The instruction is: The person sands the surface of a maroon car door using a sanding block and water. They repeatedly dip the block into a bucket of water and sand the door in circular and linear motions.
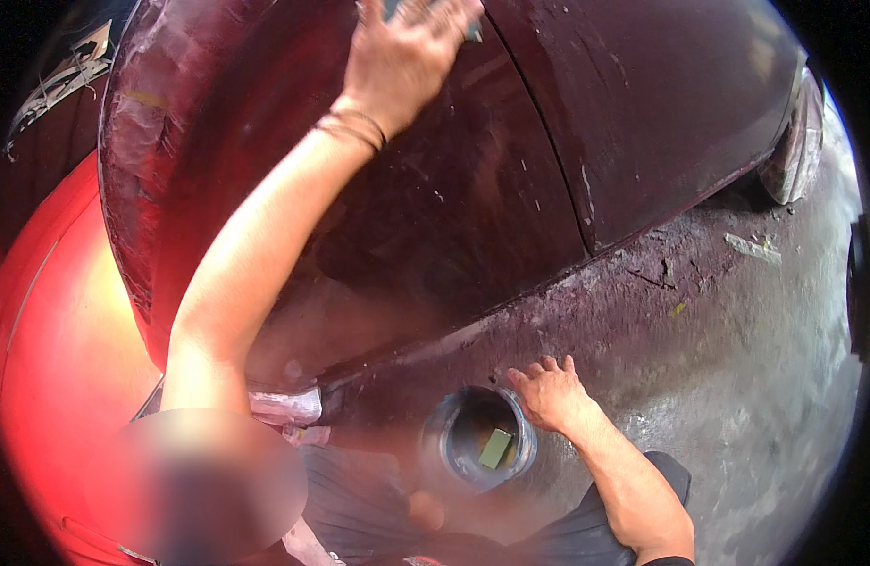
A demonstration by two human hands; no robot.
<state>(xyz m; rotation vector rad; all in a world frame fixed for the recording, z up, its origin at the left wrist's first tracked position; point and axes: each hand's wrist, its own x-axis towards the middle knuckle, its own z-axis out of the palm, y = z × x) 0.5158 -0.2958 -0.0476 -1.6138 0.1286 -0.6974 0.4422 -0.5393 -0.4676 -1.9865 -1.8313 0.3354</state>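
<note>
My left hand (402, 61) is stretched far up over the dark maroon car panel (435, 198). Its fingers press down on a grey-green pad (475, 31), mostly hidden under the palm. A dark band circles that wrist. Lower down, my right hand (548, 394) rests beside the rim of a round bucket (443, 462), fingers apart and holding nothing. Whether it touches the rim I cannot tell. Inside the bucket lies a green rectangular block (495, 448).
A seam divides the maroon panel from another maroon panel (671, 104) at right. Bright red bodywork (58, 311) curves along the left. On the stained floor (737, 396) lie flakes and a pale scrap (753, 248). A wrapped wheel (795, 151) stands far right. My dark-trousered legs flank the bucket.
</note>
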